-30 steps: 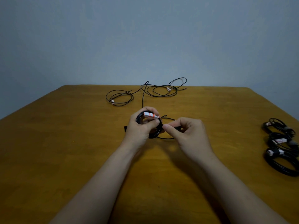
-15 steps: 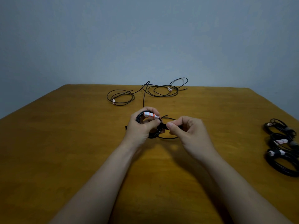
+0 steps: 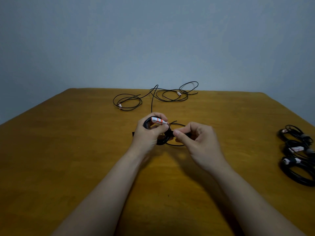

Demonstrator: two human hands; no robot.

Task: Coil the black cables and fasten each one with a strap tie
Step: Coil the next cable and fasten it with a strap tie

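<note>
At the middle of the wooden table, my left hand grips a coiled black cable with a white and orange plug on top of the coil. My right hand pinches a black strap tie at the coil's right side, thumb and forefinger closed on it. The strap's other end sticks out to the left of my left hand. A thin loop of the cable hangs out under my right hand.
Loose black cables lie tangled at the table's far edge, another tangle to their right; one strand runs toward my hands. Three coiled, tied cables sit in a row at the right edge.
My right hand has slid slightly to the right along the strap tie, pulling it away from the coil. My left hand holds the coil in the same place.
</note>
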